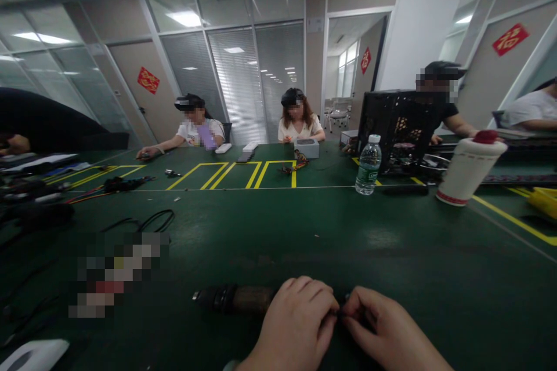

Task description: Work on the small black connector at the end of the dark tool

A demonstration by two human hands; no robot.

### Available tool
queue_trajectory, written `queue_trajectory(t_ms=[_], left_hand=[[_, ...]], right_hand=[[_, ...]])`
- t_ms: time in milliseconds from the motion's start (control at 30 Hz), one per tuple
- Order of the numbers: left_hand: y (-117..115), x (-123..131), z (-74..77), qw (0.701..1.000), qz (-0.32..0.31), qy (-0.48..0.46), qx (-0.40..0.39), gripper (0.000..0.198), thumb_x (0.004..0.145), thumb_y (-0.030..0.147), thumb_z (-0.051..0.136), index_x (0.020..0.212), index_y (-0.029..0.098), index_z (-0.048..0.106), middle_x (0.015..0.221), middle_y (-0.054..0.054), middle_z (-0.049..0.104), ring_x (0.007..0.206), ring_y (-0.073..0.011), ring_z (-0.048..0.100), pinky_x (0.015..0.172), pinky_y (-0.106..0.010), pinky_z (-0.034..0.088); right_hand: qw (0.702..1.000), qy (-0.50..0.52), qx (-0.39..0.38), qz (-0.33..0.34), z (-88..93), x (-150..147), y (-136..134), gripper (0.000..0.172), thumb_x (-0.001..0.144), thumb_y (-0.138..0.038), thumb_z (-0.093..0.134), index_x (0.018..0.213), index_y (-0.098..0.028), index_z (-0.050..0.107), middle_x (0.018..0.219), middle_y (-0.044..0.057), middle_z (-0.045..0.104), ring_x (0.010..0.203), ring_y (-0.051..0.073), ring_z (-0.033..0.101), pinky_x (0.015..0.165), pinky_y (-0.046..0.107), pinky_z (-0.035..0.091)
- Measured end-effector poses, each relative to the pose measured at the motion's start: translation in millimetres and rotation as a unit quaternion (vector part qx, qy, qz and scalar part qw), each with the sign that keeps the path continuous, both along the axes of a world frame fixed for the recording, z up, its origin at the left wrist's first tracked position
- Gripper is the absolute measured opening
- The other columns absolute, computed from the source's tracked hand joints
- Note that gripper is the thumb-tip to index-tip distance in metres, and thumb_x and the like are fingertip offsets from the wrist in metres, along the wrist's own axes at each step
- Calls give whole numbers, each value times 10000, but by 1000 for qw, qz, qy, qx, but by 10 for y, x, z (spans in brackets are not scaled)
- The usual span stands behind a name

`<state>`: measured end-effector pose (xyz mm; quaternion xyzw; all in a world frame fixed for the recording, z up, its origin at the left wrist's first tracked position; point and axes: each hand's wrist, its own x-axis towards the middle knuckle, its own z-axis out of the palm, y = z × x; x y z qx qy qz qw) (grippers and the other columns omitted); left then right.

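A dark cylindrical object with a black ribbed end and a brownish middle lies low in the view, on or just above the green table. My left hand curls around its right end, hiding that part. My right hand comes in from the right, its fingertips meeting my left hand. Those fingers pinch a small dark piece at the end of the object. The piece is mostly hidden by my fingers.
Black cables and tools lie to the left. Ahead stand a water bottle, a white bottle and a black computer case. Seated people work across the table near a grey box.
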<state>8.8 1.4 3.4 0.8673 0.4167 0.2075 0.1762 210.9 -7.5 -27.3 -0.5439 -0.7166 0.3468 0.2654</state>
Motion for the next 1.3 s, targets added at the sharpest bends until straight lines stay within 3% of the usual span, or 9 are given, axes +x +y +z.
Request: queue_trajectory(t_ms=[600,1300], left_hand=[[-12,14,-3,1000,19,-3,-3,168,825,130,640,930,243,571,1039,43,632,979,-199,533,848,-351,352],[-98,35,44,998,12,8,62,97,876,156,612,941,228,613,1014,8,635,984,-203,547,869,-353,399]], right_hand=[[1000,8,-1,-2,15,-28,5,73,814,-146,569,774,-196,604,730,-31,635,680,134,591,614,192,418],[999,37,28,-2,136,-33,-71,71,830,-149,566,785,-176,615,724,-25,628,670,129,580,597,190,394]])
